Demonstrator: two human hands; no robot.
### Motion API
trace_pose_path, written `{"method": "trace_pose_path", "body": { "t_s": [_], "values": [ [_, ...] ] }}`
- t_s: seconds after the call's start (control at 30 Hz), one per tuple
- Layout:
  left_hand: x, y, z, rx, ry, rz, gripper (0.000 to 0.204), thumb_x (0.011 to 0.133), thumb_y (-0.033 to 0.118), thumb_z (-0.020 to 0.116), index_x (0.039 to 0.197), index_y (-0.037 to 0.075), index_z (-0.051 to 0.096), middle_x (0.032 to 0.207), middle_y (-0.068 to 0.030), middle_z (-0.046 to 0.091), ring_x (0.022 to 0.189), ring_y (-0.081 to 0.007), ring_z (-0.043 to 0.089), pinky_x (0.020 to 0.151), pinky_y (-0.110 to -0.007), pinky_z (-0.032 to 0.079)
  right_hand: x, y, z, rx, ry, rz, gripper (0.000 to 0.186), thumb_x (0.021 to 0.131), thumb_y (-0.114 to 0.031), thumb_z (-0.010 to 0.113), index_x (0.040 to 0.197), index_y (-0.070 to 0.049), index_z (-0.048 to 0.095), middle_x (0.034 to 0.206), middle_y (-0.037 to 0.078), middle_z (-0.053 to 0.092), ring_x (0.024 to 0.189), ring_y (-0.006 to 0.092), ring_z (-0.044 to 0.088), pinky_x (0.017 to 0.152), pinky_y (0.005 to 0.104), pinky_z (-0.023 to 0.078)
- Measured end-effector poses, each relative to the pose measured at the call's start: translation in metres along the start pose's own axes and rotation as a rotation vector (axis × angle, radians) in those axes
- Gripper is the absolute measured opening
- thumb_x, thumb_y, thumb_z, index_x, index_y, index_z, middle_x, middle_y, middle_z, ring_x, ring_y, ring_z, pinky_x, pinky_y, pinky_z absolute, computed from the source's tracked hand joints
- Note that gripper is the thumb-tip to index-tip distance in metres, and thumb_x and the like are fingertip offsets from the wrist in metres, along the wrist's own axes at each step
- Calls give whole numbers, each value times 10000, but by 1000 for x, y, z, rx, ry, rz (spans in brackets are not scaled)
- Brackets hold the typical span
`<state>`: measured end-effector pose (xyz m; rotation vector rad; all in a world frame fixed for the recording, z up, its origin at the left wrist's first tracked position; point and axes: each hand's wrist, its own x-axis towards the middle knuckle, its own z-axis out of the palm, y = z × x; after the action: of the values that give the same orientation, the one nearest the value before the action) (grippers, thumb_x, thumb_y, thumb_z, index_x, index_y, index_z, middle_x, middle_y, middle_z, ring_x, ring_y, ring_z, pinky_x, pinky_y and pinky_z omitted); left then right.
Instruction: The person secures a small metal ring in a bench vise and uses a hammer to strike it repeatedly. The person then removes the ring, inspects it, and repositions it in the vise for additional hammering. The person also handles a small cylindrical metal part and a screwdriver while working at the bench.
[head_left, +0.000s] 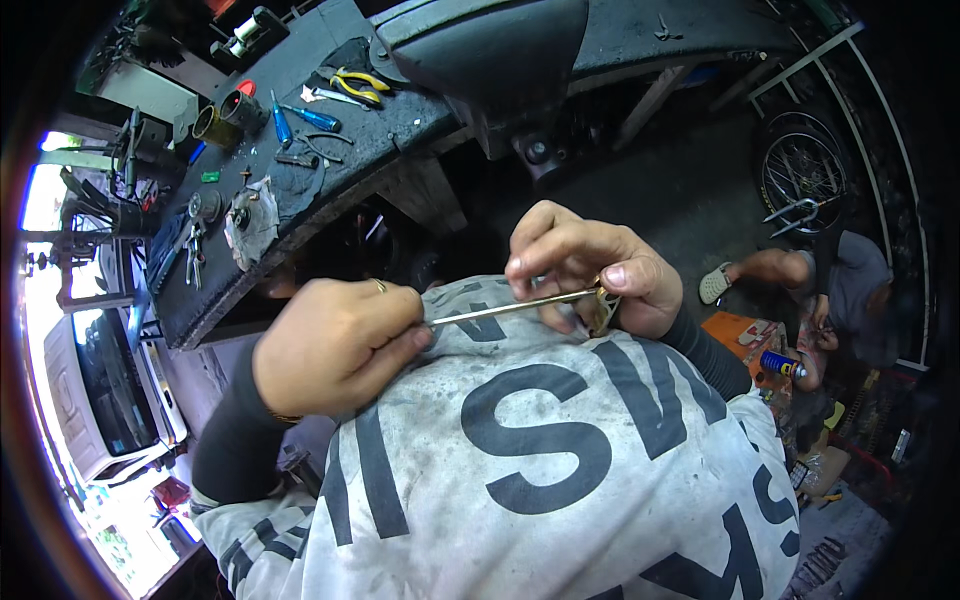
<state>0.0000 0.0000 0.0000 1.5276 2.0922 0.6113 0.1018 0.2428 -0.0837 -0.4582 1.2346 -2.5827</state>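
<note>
Around the left end of the slim metal rod (510,309), left hand (335,345), curled closed; probably best kept in line, with light, even pressure. Beneath the rod, pale shirt (430,460). At the rod's right end, right hand (645,275), pinching a small brassy part (603,308) by thumb and bent fingers; best braced steadily. Hidden in the left fist: any handle. Hard to make out: exact contact between rod and part.

Slim metal rod (510,308) between hands (335,340), brassy part (602,312) in the right.
</note>
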Motion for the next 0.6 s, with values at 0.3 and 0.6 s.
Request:
{"method": "trace_pose_path", "body": {
  "t_s": [0.3, 0.6],
  "values": [
    [-14, -18, 29, -379, 95, -74, 293, 861, 149, 605, 631, 7, 492, 530, -140, 437, 460, -296, 449, 458, -368, 333, 13, 9, 30, 98, 31, -97, 429, 847, -223, 521, 1147, 84, 523, 808, 194, 662, 936, 301, 654, 937, 392, 460],
    [-30, -17, 48, -495, 177, -221, 294, 892, 166, 591, 672, -17, 523, 537, -131, 448, 460, -238, 442, 466, -342, 339, 18, 11, 28, 66, 180, -28, 305, 882, -193, 446, 1004, 69, 543, 647, 176, 636, 872, 321, 677, 817, 382, 520]
  ]
}}
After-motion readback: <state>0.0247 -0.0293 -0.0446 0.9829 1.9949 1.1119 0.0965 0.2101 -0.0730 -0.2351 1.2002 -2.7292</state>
